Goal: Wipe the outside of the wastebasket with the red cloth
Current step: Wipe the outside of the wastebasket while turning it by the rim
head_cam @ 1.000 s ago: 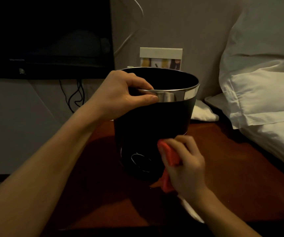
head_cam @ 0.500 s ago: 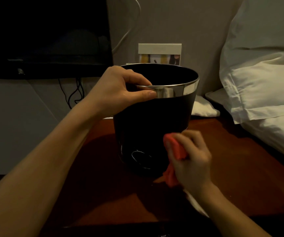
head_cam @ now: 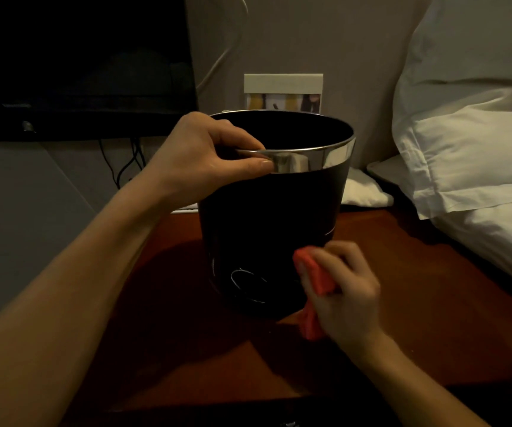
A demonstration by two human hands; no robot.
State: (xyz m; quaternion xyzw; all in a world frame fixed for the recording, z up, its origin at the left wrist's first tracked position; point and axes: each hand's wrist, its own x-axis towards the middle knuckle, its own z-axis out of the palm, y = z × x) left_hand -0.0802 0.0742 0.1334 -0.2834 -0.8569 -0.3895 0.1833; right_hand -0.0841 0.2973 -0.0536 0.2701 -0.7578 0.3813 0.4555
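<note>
Head view: right hand [head_cam: 345, 295] presses red cloth [head_cam: 316, 277] against wastebasket [head_cam: 267, 217].

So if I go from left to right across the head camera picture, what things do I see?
Dark TV → left hand holding the shiny rim → black wastebasket → red cloth → right hand → white pillows.

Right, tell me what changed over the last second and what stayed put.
The right hand, clutching the red cloth, slid rightward around the lower wall of the wastebasket, the cloth pressed to it throughout. Nothing was grasped or released. The left hand kept pinching the chrome rim, and the wastebasket stayed upright on the wooden table.
</note>
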